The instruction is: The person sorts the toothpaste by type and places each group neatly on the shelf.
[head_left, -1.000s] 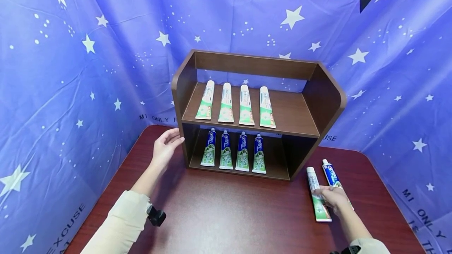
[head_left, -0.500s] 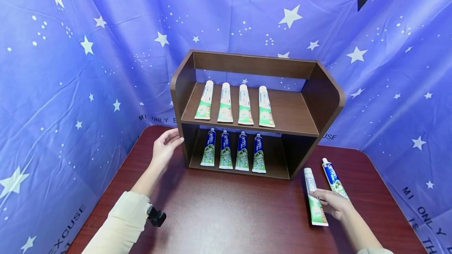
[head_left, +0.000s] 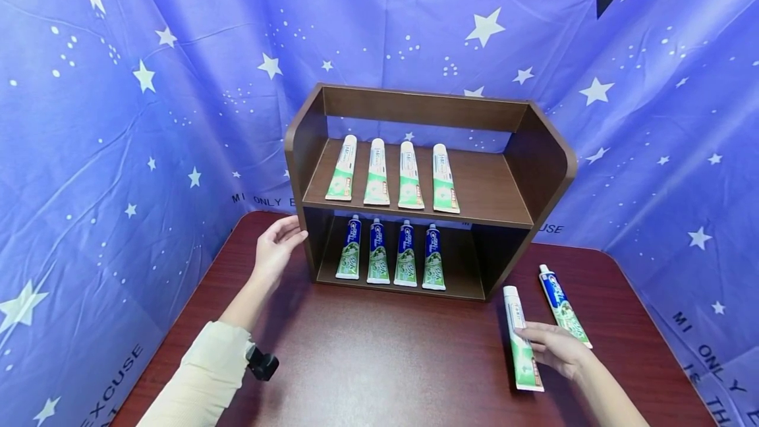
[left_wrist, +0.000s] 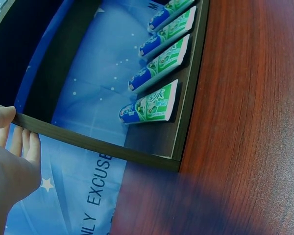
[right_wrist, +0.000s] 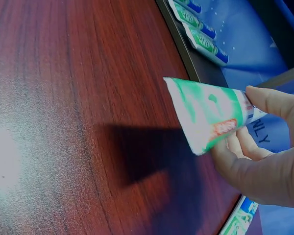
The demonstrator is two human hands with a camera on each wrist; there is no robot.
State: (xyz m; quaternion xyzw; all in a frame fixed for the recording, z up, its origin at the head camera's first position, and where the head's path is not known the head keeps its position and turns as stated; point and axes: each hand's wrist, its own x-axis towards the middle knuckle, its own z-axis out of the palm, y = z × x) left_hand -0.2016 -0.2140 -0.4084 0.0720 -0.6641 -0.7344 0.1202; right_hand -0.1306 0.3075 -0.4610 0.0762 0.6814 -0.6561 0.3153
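My right hand (head_left: pixel 560 350) pinches a white and green toothpaste tube (head_left: pixel 522 341) between thumb and fingers, right of the shelf. In the right wrist view this tube (right_wrist: pixel 206 112) is raised off the table, its shadow below. My left hand (head_left: pixel 277 249) holds the left side panel of the dark brown two-tier shelf (head_left: pixel 427 101); in the left wrist view the thumb (left_wrist: pixel 4 116) lies on the panel edge, with the fingers on its outer side. Several white and green tubes (head_left: pixel 408 176) lie in a row on the upper tier, and several blue and green tubes (head_left: pixel 406 256) on the lower.
Another blue and green toothpaste tube (head_left: pixel 563 305) lies on the reddish-brown table (head_left: pixel 379 361), beyond my right hand. Behind the shelf and at both sides hangs a blue star-patterned cloth (head_left: pixel 356 25). A black strap device (head_left: pixel 262 362) sits on the left wrist.
My right hand has lifted the white and green tube and moved it slightly left and nearer, away from the blue tube. The left hand stays in place on the shelf.
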